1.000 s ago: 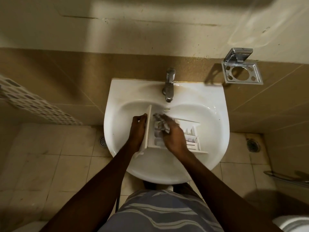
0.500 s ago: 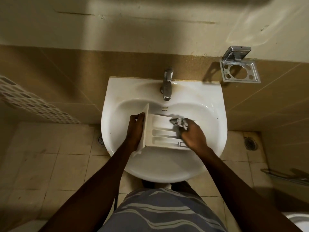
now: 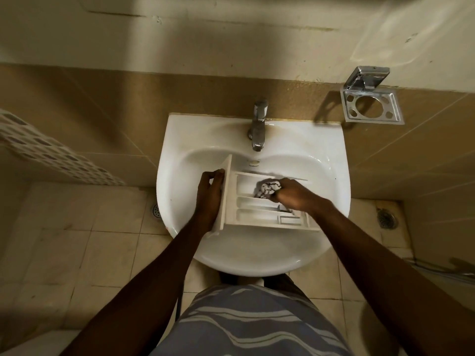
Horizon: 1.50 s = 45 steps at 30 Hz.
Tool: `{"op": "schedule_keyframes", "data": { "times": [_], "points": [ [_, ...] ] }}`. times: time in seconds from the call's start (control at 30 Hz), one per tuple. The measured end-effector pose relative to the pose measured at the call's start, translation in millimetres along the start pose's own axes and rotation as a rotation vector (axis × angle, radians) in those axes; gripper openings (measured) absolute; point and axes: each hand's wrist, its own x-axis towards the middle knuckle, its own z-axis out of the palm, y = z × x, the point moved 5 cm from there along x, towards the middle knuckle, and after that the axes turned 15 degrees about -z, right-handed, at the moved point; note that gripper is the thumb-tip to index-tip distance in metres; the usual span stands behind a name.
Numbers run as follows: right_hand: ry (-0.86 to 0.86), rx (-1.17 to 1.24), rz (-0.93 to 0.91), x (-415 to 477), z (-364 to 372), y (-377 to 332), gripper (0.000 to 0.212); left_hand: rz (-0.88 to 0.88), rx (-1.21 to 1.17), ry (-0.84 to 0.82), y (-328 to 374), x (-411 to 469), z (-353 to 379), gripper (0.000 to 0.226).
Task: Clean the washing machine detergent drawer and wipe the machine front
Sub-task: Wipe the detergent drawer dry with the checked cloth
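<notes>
The drawer (image 3: 259,204) lies in the sink (image 3: 331,160), in the middle of the bowl, below the tap (image 3: 257,125). Its long axis runs left to right across the bowl, tilted slightly so the right end sits nearer the front rim. The flat front panel (image 3: 223,194) stands upright at the left end, facing the sink's left wall; the open compartments face up. Three long channels run along the axis, with a small boxed insert near the right end by the front edge.

The left hand (image 3: 209,195) is closed around the front panel, fingers hooked over its upper part and palm against its outer face. The right hand (image 3: 295,195) reaches in from the right, its grip clamped on a crumpled cloth (image 3: 268,187), white with dark marks, pressed into the rear channel about midway along the drawer. The wrist crosses over the drawer's right end and hides part of it.

A metal holder (image 3: 371,105) hangs on the tiled wall beyond the sink's right rear corner. The floor (image 3: 77,240) below is pale tile.
</notes>
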Motion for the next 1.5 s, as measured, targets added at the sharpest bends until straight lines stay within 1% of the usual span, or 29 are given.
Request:
{"op": "schedule_keyframes", "data": {
  "times": [0.03,0.1,0.13,0.2,0.23,0.27,0.33,0.4,0.47,0.53,0.57,0.67,0.77,0.83,0.9,0.93,0.97,1.0,1.03,1.07,1.1,1.13,1.17,1.2,1.23,1.3,1.4,1.43,1.5],
  "points": [
    [-0.012,-0.096,0.024,-4.3,-6.2,3.2,0.048,0.005,0.000,-0.001,0.2,-0.8,0.1,0.026],
    [0.085,-0.189,0.041,-11.0,-5.5,1.9,0.042,0.005,0.003,-0.007,-0.6,-0.4,0.7,0.026],
    [0.213,-0.146,0.006,-13.9,2.5,-3.5,0.038,0.006,0.004,-0.009,-1.0,-0.3,0.6,0.026],
    [0.486,0.066,-0.117,-27.4,27.2,-16.1,0.036,0.002,0.007,-0.015,-1.6,0.0,0.2,0.025],
    [0.550,0.077,-0.195,-34.3,41.4,-22.4,0.035,-0.001,0.007,-0.015,-2.7,1.2,0.3,0.025],
    [0.561,-0.027,-0.261,-40.8,55.5,-29.7,0.036,0.000,0.011,-0.013,-3.0,2.3,0.5,0.025],
    [0.491,-0.345,-0.303,-52.1,76.7,-42.3,0.047,-0.002,0.020,-0.006,-3.6,3.7,0.5,0.024],
    [0.415,-0.508,-0.310,-56.4,79.6,-43.9,0.055,-0.010,0.013,-0.001,-3.2,4.1,0.0,0.023],
    [0.355,-0.605,-0.216,-54.6,66.5,-34.9,0.042,-0.019,0.004,-0.021,-3.3,2.5,0.3,0.023],
    [0.285,-0.730,-0.049,-49.7,43.0,-20.8,0.036,-0.017,0.004,-0.034,-4.1,2.0,1.0,0.023],
    [0.231,-0.768,0.030,-47.7,34.6,-15.1,0.037,-0.015,0.008,-0.032,-4.7,2.1,0.9,0.023],
    [0.104,-0.757,0.137,-39.3,34.1,-17.0,0.038,-0.017,0.006,-0.017,-5.1,3.3,0.6,0.023],
    [0.048,-0.702,0.159,-25.2,49.2,-40.0,0.040,-0.020,0.013,-0.005,-5.1,4.4,0.0,0.028],
    [0.030,-0.617,0.144,-18.5,57.5,-52.2,0.038,-0.029,0.017,0.002,-4.9,5.1,-0.3,0.029],
    [0.077,-0.387,0.127,-17.6,53.8,-49.5,0.034,-0.039,0.005,0.001,-5.1,6.4,0.4,0.029],
    [0.140,-0.170,0.133,-20.2,49.1,-40.4,0.029,-0.045,0.001,0.001,-4.9,6.3,0.4,0.029],
    [0.210,0.146,0.154,-26.4,45.3,-31.4,0.026,-0.050,-0.004,-0.003,-4.7,6.4,0.6,0.029],
    [0.271,0.470,0.179,-33.7,43.3,-24.7,0.029,-0.057,-0.008,-0.007,-4.9,6.3,1.0,0.029],
    [0.330,0.675,0.173,-38.8,43.2,-17.7,0.034,-0.060,-0.013,-0.010,-5.1,6.3,1.3,0.028],
    [0.405,0.745,0.114,-43.2,44.4,-16.5,0.034,-0.062,-0.016,-0.013,-5.5,6.4,1.5,0.027],
    [0.483,0.665,0.013,-48.5,47.5,-21.4,0.028,-0.064,-0.020,-0.014,-5.9,6.7,1.7,0.026],
    [0.523,0.424,-0.132,-53.0,52.6,-27.9,0.022,-0.067,-0.022,-0.010,-6.0,6.6,1.4,0.026],
    [0.519,0.130,-0.271,-56.3,65.2,-32.9,0.025,-0.070,-0.019,-0.004,-6.0,6.5,1.2,0.026],
    [0.481,-0.149,-0.354,-60.1,79.8,-35.4,0.034,-0.072,-0.015,0.002,-5.5,6.0,0.8,0.026],
    [0.436,-0.357,-0.371,-64.3,88.2,-32.9,0.042,-0.072,-0.012,0.005,-5.2,5.9,0.2,0.026],
    [0.409,-0.544,-0.303,-70.5,82.5,-19.0,0.044,-0.067,-0.009,0.003,-4.9,4.8,0.1,0.028],
    [0.392,-0.703,-0.108,-70.6,53.5,-7.8,0.032,-0.060,-0.008,-0.006,-4.5,1.1,0.5,0.030],
    [0.344,-0.717,-0.034,-67.9,50.1,-7.7,0.032,-0.063,-0.007,-0.006,-3.8,0.4,0.6,0.031],
    [0.297,-0.706,0.035,-61.7,53.7,-16.9,0.036,-0.069,-0.008,0.008,-4.6,1.1,0.5,0.032]
  ]
}}
